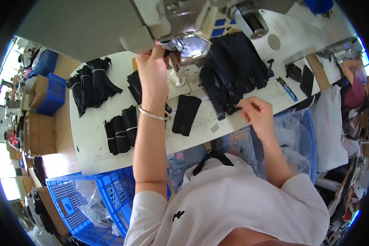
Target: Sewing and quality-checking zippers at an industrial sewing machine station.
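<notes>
The left hand is raised to the sewing machine head, its fingers closed narrowly on a small black strip right at the shiny metal presser area, at about 12 o'clock in the view. A thin bangle rings that wrist. The right hand, at about 3 o'clock from the left, rests at the table edge with thumb and forefinger pinched near the lower tip of the fanned pile of black strips; whether they grip a strip I cannot tell.

To do this feeding step well, I judge the strip should go in flat and square under the foot, fingertips kept clear of the needle, while the other hand readies a single strip rather than several.

Outward from the left hand, a pair of black strips lies at 5 o'clock on the white table. Banded bundles of black strips sit at 7 o'clock, and a looser tied bundle at 9 o'clock. A blue-handled snipper lies at 3 o'clock beyond the pile.

As for packages: a blue plastic crate with crumpled clear bags stands at 7 o'clock below the table, another blue crate and brown cardboard boxes at 9 o'clock, and clear plastic bags at 4 o'clock. Small blue square labels mark the machine body at 1 o'clock.
</notes>
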